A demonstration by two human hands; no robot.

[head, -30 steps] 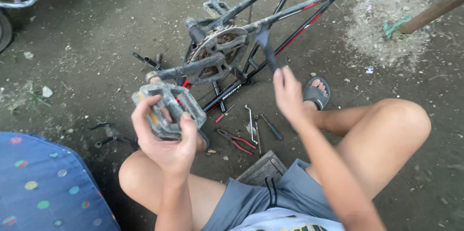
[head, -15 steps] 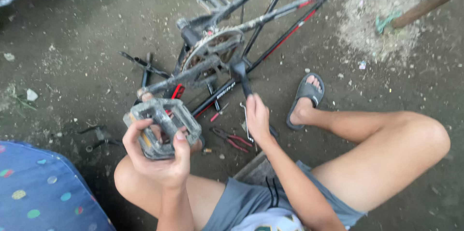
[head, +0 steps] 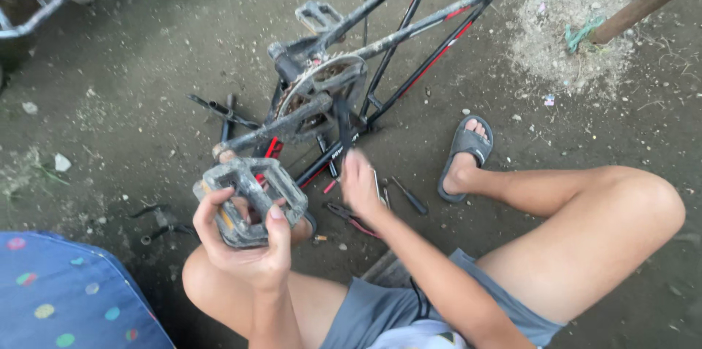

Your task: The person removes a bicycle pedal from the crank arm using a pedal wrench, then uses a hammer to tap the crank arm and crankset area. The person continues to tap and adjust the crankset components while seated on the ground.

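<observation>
My left hand (head: 245,254) grips a dirty grey bicycle pedal (head: 248,199) and holds it up over my left knee. Just beyond it, a black and red bike frame (head: 409,35) lies on the ground, with its chainring (head: 322,86) and a crank arm (head: 270,130) pointing toward the pedal. My right hand (head: 362,184) is blurred, low over the ground beside the frame. It appears closed on a dark slim tool (head: 342,122) that sticks up from it. Red-handled pliers (head: 351,217) and a screwdriver (head: 408,195) lie by that hand.
A second pedal (head: 318,16) sits on the frame's far side. My sandalled foot (head: 464,148) rests to the right. A blue dotted cloth (head: 66,290) is at lower left. A wooden pole (head: 643,2) and a debris pile (head: 563,42) are at upper right. A metal bar (head: 51,5) is at upper left.
My right hand has come down from in front of the frame to just above the ground tools, the dark tool moving with it. The pedal stays held in my left hand.
</observation>
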